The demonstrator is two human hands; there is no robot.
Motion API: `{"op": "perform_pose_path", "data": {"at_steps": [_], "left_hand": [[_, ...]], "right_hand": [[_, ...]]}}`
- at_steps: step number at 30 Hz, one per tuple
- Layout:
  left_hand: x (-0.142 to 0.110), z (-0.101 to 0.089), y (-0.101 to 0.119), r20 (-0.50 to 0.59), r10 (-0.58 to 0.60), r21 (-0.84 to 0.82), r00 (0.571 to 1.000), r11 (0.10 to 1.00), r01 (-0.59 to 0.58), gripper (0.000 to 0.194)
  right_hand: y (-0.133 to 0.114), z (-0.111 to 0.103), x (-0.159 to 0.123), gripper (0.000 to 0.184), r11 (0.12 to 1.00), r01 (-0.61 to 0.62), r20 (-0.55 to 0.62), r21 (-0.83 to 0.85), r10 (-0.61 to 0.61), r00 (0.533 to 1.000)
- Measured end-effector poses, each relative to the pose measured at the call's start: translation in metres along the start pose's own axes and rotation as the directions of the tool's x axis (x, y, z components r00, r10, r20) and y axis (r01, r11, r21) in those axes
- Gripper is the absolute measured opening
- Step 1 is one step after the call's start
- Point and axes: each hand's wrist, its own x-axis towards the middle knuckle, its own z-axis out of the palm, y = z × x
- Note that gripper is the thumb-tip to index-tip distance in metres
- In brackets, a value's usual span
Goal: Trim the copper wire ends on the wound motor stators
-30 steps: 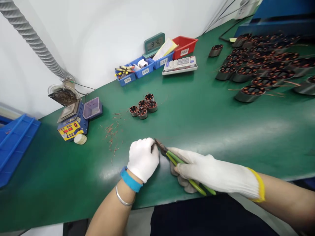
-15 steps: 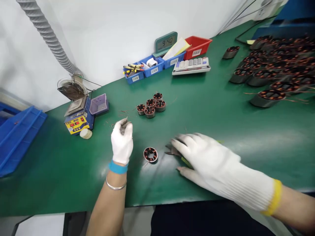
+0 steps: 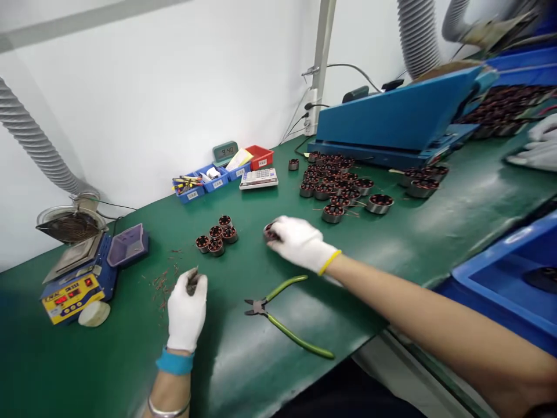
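Note:
My right hand (image 3: pixel 300 242), in a white glove with a yellow cuff, is closed round a wire-wound motor stator (image 3: pixel 268 233), partly hidden by the fingers. Cutting pliers (image 3: pixel 257 307) with green handles lie spread apart on the green table, nearer to me. My left hand (image 3: pixel 187 313), gloved in white above a blue band, hovers with its fingers curled together; whatever they may hold is too small to make out. Beyond it, several small stators (image 3: pixel 216 248) stand in a cluster. Copper wire scraps (image 3: pixel 162 284) are strewn to its left.
A yellow-and-blue heater unit (image 3: pixel 72 299) and a purple tray (image 3: pixel 127 247) stand at left. Blue bins (image 3: pixel 216 182), a red bin (image 3: pixel 260 158) and a calculator (image 3: pixel 259 179) line the wall. Many stators (image 3: pixel 333 212) sit at right before a blue machine (image 3: pixel 374 125). Another person's gloved hand (image 3: pixel 542 142) shows far right.
My view has swung right. My right hand has let go of the pliers and is now on a stator farther back. The lone stator beside the pliers no longer lies there.

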Motion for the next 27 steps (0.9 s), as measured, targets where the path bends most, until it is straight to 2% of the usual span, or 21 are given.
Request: {"op": "perform_pose_path", "data": {"at_steps": [3,5,8,12,15,17,20,23,27], "left_hand": [[-0.006,0.006,0.002,0.066,0.008,0.026,0.998,1.0,-0.01,0.045],[-0.009,0.009,0.003,0.083,0.012,0.038,0.997,0.999,-0.015,0.042],[-0.011,0.012,0.004,0.094,0.011,0.057,0.995,0.998,-0.016,0.038],[-0.011,0.012,0.004,0.102,0.005,0.08,0.995,0.997,-0.013,0.039],[-0.01,0.008,0.003,0.088,-0.015,0.08,0.996,0.997,0.007,0.041],[-0.009,0.006,0.003,0.085,-0.034,0.099,0.996,0.995,0.026,0.042],[-0.011,0.005,0.005,0.115,-0.038,0.128,0.993,0.992,0.023,0.043],[-0.016,0.007,0.008,0.148,-0.038,0.138,0.988,0.99,0.017,0.044],[-0.02,0.01,0.012,0.172,-0.033,0.151,0.985,0.989,0.007,0.044]], "right_hand": [[0.056,0.0,0.02,0.029,0.975,-0.194,-0.09,-0.11,0.185,0.979],[0.074,0.004,0.022,0.033,0.954,-0.262,-0.189,-0.148,0.233,0.954],[0.068,0.017,0.017,0.048,0.964,-0.218,-0.27,-0.153,0.171,0.947],[0.034,0.037,0.022,0.051,0.99,-0.029,-0.238,-0.141,-0.005,0.971],[0.035,0.043,0.034,0.05,0.98,-0.047,-0.277,-0.194,-0.009,0.961],[0.055,0.044,0.036,0.042,0.965,-0.113,-0.298,-0.238,0.038,0.954],[0.098,0.042,0.022,0.033,0.94,-0.175,-0.286,-0.292,0.089,0.954],[0.134,0.039,-0.002,0.037,0.928,-0.166,-0.263,-0.334,0.077,0.962],[0.165,0.033,-0.027,0.035,0.922,-0.152,-0.251,-0.357,0.063,0.966]]}}
